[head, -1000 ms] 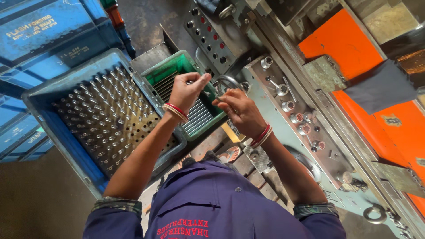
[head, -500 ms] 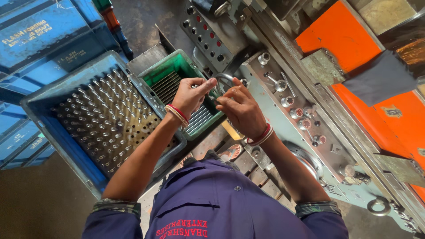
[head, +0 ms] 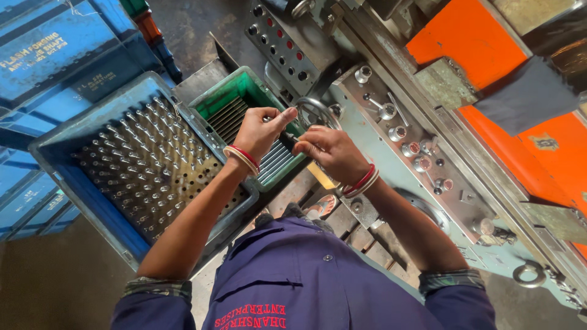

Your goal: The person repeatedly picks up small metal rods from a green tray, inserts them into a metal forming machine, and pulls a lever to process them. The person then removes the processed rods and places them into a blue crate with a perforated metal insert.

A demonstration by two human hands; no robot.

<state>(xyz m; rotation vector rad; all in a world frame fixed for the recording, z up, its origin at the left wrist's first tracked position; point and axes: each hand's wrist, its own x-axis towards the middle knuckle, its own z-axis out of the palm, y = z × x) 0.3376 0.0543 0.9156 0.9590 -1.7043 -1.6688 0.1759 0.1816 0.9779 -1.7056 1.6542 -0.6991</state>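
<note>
Metal rod (head: pixel 292 138): still pinched between left hand (head: pixel 260 131) and right hand (head: pixel 330 153) above the green crate (head: pixel 211 101). Hands barely shifted over the last second; handling continues.

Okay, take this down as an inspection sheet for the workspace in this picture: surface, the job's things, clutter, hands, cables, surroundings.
Surface: grey machine bed with knobs and levers, worn and oily.
Job's things: thin metal part held between both hands; too small to tell more.
Clutter: green crate of metal rods; blue crate with upright metal shafts.
Hands: left hand and right hand pinch the part together above the green crate.
Cables: nothing seen.
Surroundings: control panel with buttons, orange guard, stacked blue crates.
</note>
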